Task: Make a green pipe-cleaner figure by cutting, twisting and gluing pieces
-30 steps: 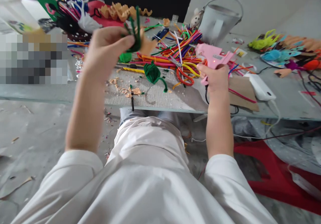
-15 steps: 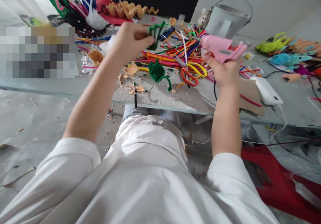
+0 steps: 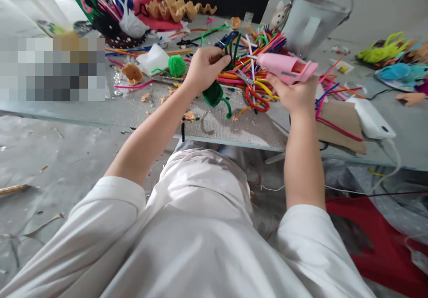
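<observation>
My left hand [image 3: 204, 68] pinches a bent green pipe cleaner piece [image 3: 232, 51] above a heap of multicoloured pipe cleaners [image 3: 247, 62]. My right hand [image 3: 292, 94] grips a pink hot glue gun [image 3: 286, 66], held roughly level with its nozzle pointing left, close to the green piece. Below my left hand, a coiled green pipe cleaner shape [image 3: 213, 94] with a short tail lies on the grey table [image 3: 234, 131]. A green fuzzy ball [image 3: 177, 66] sits further left. Scissors with orange and yellow handles [image 3: 257, 96] lie partly under the heap.
A sheet of cardboard [image 3: 341, 124] and a white power adapter [image 3: 372, 119] lie right of my right hand. A metal pail [image 3: 312, 22] stands behind the heap. Foam scraps litter the table, and a red plastic stool [image 3: 374, 244] stands on the floor at right.
My left hand has moved right and down, bringing the green piece next to the glue gun. The glue gun has turned more level. The view has shifted slightly, showing the green ball uncovered.
</observation>
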{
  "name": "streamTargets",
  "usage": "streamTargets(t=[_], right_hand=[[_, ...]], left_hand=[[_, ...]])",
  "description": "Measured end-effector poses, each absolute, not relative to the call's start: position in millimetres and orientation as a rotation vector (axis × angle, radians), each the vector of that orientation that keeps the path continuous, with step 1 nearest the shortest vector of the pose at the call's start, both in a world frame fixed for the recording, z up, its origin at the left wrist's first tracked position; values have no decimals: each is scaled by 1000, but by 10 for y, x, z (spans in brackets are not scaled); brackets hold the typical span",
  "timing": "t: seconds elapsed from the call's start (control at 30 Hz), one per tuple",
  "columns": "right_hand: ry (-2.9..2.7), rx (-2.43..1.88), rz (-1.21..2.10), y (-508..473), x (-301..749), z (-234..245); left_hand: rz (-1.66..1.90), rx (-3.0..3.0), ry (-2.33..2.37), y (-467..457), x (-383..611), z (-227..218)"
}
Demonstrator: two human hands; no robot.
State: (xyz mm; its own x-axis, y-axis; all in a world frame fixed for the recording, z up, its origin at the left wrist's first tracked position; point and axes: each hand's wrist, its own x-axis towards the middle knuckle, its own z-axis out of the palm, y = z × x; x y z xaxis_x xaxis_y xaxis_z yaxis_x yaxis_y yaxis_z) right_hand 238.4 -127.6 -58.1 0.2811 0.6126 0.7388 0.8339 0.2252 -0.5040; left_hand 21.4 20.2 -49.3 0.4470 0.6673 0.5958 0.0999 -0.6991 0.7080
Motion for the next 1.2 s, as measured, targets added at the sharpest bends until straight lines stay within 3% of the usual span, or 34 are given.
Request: streamTargets(t=[1.2], right_hand=[[-1554, -1591, -306, -1238, 2164, -623]], left_hand=[[1149, 2436, 652, -5, 126, -354]])
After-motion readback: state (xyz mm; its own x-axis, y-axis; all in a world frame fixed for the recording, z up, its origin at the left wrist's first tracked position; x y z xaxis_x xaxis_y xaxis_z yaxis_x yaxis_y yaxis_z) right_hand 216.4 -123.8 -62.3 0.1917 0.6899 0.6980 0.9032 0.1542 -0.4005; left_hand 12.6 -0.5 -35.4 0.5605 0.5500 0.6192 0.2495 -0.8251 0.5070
